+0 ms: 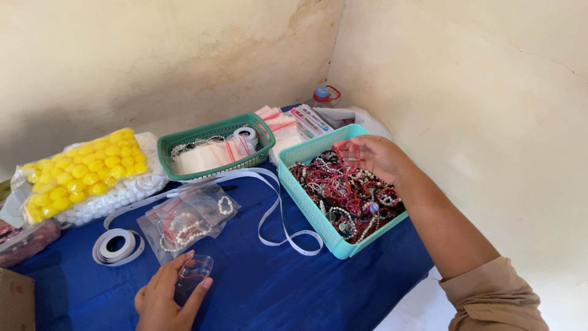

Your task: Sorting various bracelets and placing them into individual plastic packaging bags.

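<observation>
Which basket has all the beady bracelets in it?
The light blue basket on the right, where the right hand reaches in. The green basket behind it holds small plastic bags and a tape roll instead.

My blue cloth-covered table is carrying a turquoise basket at three o'clock, a green basket at twelve, a bag of yellow and white shells at ten, zip bags and white tape centrally.

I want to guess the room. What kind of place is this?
Probably a small home workspace for packing bead bracelets: a turquoise basket full of bracelets, small clear zip bags on a blue cloth, and bare plaster walls.
</observation>
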